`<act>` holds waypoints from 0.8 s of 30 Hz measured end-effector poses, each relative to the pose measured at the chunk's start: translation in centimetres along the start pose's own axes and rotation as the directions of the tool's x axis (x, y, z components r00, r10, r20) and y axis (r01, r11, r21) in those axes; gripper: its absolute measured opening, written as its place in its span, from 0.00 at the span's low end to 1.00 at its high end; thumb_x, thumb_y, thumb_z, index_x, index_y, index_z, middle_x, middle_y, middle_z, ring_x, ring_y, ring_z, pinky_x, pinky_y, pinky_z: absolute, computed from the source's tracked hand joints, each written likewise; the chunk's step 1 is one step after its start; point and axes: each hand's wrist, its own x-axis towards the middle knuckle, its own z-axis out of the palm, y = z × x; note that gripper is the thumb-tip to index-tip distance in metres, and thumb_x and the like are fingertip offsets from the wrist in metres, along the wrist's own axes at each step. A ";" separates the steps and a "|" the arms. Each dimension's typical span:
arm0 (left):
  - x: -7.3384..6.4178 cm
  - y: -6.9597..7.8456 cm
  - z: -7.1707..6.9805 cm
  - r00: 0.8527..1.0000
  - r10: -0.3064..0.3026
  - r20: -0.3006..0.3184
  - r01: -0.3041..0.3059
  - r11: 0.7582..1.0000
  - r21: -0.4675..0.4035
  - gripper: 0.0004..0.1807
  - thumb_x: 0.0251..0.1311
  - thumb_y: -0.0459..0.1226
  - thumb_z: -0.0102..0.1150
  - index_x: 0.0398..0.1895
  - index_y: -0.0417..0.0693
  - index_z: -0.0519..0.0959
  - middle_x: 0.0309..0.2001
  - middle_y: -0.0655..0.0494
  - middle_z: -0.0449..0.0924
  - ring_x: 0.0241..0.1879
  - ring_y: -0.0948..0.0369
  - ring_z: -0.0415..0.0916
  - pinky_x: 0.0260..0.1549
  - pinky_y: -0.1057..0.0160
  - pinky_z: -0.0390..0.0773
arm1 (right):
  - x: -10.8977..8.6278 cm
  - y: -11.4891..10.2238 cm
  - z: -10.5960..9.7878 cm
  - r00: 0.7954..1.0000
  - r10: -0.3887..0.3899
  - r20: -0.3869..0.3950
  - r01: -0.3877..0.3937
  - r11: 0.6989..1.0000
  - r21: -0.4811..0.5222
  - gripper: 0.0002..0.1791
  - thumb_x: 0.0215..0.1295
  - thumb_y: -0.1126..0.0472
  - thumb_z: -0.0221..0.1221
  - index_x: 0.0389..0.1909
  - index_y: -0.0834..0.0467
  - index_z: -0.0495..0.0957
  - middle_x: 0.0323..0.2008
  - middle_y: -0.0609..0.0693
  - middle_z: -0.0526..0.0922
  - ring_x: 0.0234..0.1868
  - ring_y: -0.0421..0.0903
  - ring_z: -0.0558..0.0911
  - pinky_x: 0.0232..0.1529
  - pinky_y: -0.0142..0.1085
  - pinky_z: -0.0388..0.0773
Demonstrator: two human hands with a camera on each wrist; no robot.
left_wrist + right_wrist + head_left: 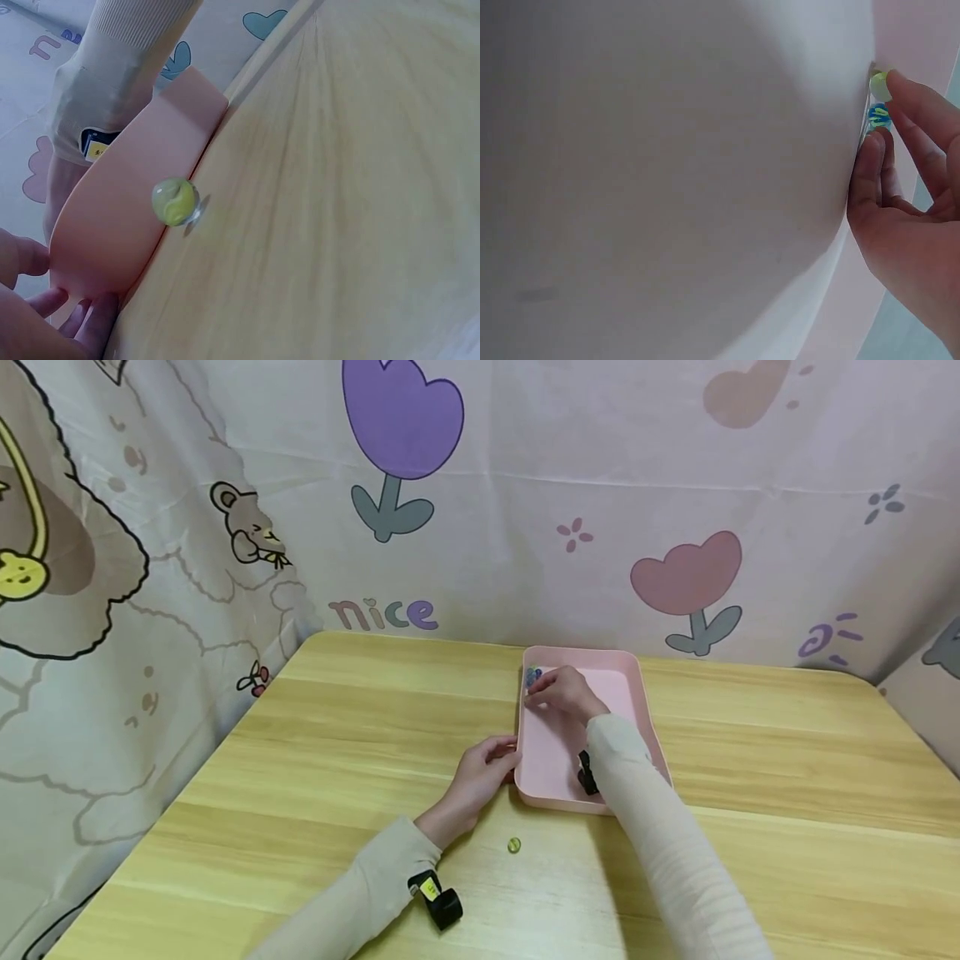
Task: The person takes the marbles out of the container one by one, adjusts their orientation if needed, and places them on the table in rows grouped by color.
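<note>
A pink tray (566,803) stands on the bench (360,718), its long axis running away from the person. A loose marble (513,845), clear with a yellow swirl, lies outside it, off the near end and toward its left corner. The left hand (476,781) is much the nearer to it: from there the marble lies toward the person and somewhat to the right. Being round, it has no long axis. That hand's digits rest against the tray wall at the near left corner, fairly straight.

The right hand (562,689) is inside the tray by the left wall, toward the far end, with a small marble cluster (533,675) just beyond its fingertips. The right wrist view shows a pale yellow marble (880,87) and a blue marble (879,115) at its bent fingers; whether either is pinched or merely touched, I cannot tell.
</note>
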 end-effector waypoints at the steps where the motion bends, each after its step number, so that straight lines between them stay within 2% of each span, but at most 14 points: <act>1: 0.0 0.0 0.0 1.000 0.000 0.000 0.000 1.000 0.001 0.19 0.67 0.30 0.54 0.59 0.32 0.73 0.51 0.40 0.76 0.47 0.54 0.76 0.46 0.62 0.80 | 0.0 0.0 0.0 1.000 -0.005 0.002 0.005 1.000 -0.013 0.11 0.52 0.65 0.70 0.36 0.66 0.86 0.31 0.50 0.85 0.33 0.42 0.72 0.31 0.28 0.68; 14: 0.2 -0.4 0.1 1.000 0.007 -0.004 -0.007 1.000 0.007 0.19 0.66 0.30 0.54 0.58 0.31 0.73 0.48 0.42 0.77 0.44 0.57 0.75 0.46 0.61 0.80 | -0.2 0.0 0.0 0.998 -0.059 0.025 0.062 0.990 -0.130 0.09 0.54 0.64 0.70 0.35 0.65 0.86 0.30 0.50 0.85 0.35 0.44 0.75 0.38 0.31 0.71; 17: 0.2 -0.5 0.2 1.000 0.018 -0.003 -0.018 1.000 0.004 0.19 0.66 0.30 0.54 0.58 0.30 0.73 0.48 0.42 0.77 0.45 0.57 0.75 0.46 0.62 0.80 | -0.3 0.2 -0.2 0.998 -0.065 0.024 0.067 0.992 -0.105 0.09 0.54 0.65 0.69 0.35 0.66 0.85 0.31 0.52 0.86 0.34 0.44 0.75 0.37 0.31 0.71; 24: 0.1 -0.6 0.2 1.000 0.027 -0.007 -0.027 1.000 0.008 0.18 0.66 0.30 0.54 0.57 0.30 0.73 0.50 0.41 0.77 0.47 0.56 0.74 0.47 0.62 0.79 | -0.4 0.6 -0.4 0.998 -0.042 0.051 0.040 0.998 0.045 0.09 0.59 0.66 0.66 0.37 0.68 0.84 0.32 0.50 0.85 0.35 0.40 0.74 0.37 0.28 0.70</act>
